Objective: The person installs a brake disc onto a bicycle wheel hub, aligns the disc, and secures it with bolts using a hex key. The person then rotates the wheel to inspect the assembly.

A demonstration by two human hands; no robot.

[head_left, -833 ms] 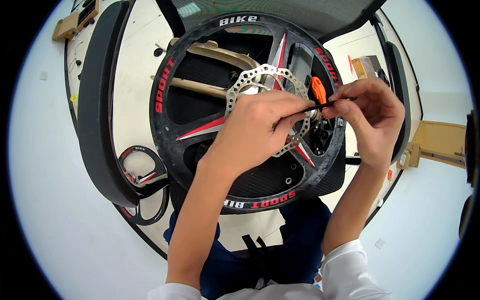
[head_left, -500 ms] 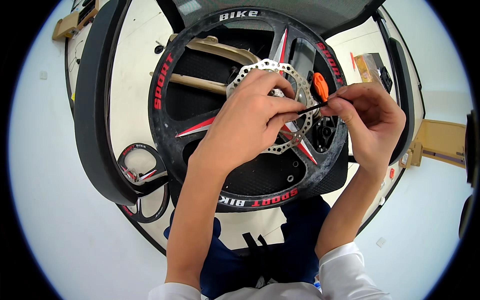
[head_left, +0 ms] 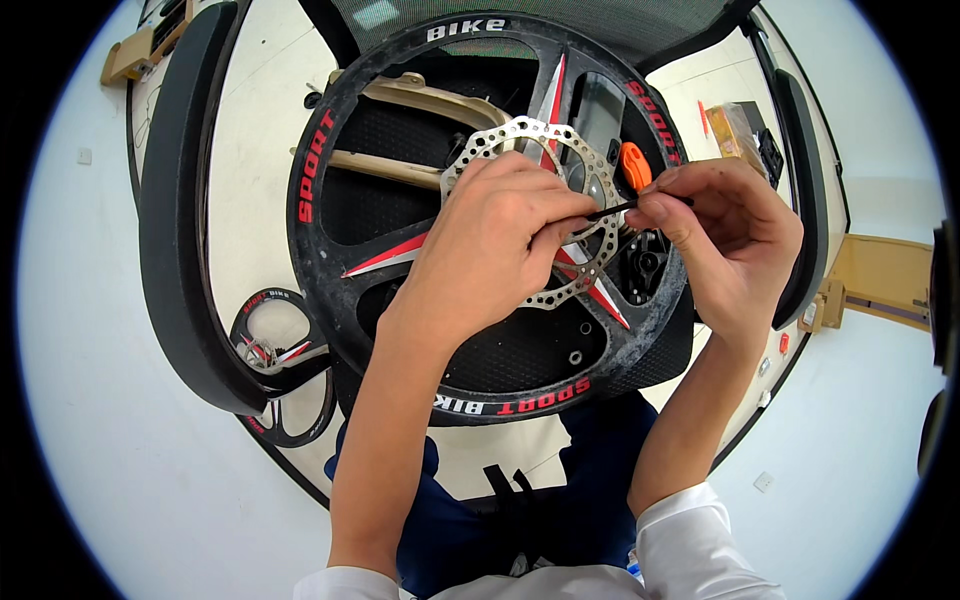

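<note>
A black wheel [head_left: 385, 256] with red-and-white spoke accents lies flat on a chair seat, a silver perforated brake disc [head_left: 545, 127] at its middle. Over the disc, my left hand [head_left: 490, 235] pinches one end of a thin black rod [head_left: 613, 210] between thumb and fingertips. The other end sits in the pinch of my right hand [head_left: 735, 235], right of the disc. The rod looks like a hex key, but fingers cover both ends. An orange-handled tool [head_left: 634, 166] lies just beyond my right fingertips. My left hand hides much of the disc's centre.
Beige frame tubes [head_left: 385, 166] and a black mechanical part [head_left: 645, 262] show through the wheel, with small metal rings [head_left: 575, 357] on the seat. Black armrests [head_left: 185, 220] flank it. Smaller wheels [head_left: 280, 300] stand lower left; cardboard boxes [head_left: 880, 275] lie at right.
Both hands and the rod have shifted very slightly left, and the whole view has moved a little. The pinch on the rod stays; more of the rod shows past my right fingertips.
</note>
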